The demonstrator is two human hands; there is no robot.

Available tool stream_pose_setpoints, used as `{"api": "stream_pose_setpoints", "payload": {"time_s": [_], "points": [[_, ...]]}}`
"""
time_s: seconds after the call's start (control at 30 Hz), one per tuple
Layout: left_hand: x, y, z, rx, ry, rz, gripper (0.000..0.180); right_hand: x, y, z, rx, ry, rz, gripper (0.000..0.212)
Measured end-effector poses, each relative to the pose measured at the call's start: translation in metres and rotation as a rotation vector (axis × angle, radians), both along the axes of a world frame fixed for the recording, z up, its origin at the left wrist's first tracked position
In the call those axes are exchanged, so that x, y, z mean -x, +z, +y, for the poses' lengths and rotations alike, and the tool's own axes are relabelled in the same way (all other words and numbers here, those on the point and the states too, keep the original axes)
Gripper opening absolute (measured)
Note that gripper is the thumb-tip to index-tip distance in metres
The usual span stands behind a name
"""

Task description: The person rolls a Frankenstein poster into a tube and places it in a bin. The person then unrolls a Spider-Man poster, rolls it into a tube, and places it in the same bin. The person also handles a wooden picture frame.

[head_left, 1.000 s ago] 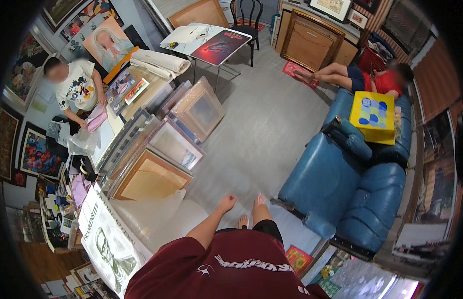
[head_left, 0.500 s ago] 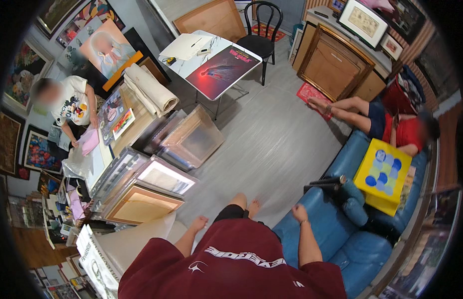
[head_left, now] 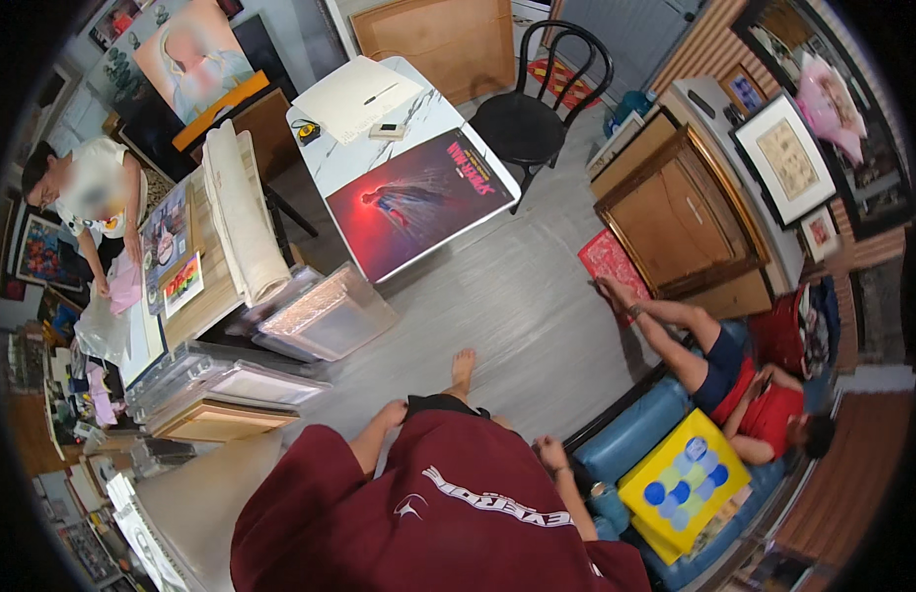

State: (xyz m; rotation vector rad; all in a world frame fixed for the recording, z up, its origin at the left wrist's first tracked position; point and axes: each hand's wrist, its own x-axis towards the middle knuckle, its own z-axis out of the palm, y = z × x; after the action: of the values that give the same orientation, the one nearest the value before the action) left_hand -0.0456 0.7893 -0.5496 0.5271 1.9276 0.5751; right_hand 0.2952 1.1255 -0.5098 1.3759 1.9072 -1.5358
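My left hand (head_left: 389, 414) hangs beside my dark shorts, its fingers loosely curled, with nothing seen in it. On the other side my right hand (head_left: 552, 453) hangs near the blue sofa (head_left: 625, 434), also curled and with no object visible. Neither hand touches furniture. Ahead stands a white marble-patterned table (head_left: 329, 163). On it lie a red and dark poster (head_left: 418, 202), a large pale sheet (head_left: 354, 99), a pen (head_left: 381, 94), a small white box-like item (head_left: 387, 131) and a yellow-black tape measure (head_left: 306, 131).
A black chair (head_left: 522, 128) stands behind the table. Framed pieces (head_left: 329, 316) lean at left beside a worktable (head_left: 216, 286), where a person (head_left: 108, 187) handles pink cloth. At right, a seated person (head_left: 764, 409) stretches legs over the floor, near a yellow box (head_left: 685, 483) and a large frame (head_left: 690, 212).
I have moved forward, so the table and poster are nearer. The view has swung slightly, and one foot now shows stepping ahead. Both hands stay low at my sides.
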Motion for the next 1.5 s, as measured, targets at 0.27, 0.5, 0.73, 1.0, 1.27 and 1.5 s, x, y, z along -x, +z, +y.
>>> {"api": "stream_pose_setpoints", "payload": {"time_s": [0.27, 0.5, 0.73, 1.0, 1.27, 1.5], "points": [[0.178, 0.051, 0.233, -0.147, 0.53, -0.062, 0.034, 0.028, 0.018, 0.186, 0.066, -0.212, -0.172, 0.019], [0.196, 0.019, 0.301, -0.12, 0.781, 0.005, 0.035, 0.146, -0.007, 0.382, 0.124, -0.039, -0.087, 0.019], [0.125, 0.017, 0.375, 0.112, 0.883, -0.296, 0.046, 0.361, 0.015, 0.662, 0.013, 0.062, 0.085, 0.02], [0.105, 0.033, 0.497, 0.02, 1.435, -0.336, 0.05, 0.637, 0.053, 0.799, -0.14, 0.348, 0.179, 0.008], [0.146, 0.012, 0.544, 0.048, 1.583, -0.402, 0.047, 0.732, 0.078, 0.696, 0.046, 0.792, 0.213, 0.012], [0.199, 0.049, 0.568, -0.222, 2.163, -0.303, 0.04, 0.784, 0.005, 0.717, -0.08, 1.525, -0.215, 0.018]]}}
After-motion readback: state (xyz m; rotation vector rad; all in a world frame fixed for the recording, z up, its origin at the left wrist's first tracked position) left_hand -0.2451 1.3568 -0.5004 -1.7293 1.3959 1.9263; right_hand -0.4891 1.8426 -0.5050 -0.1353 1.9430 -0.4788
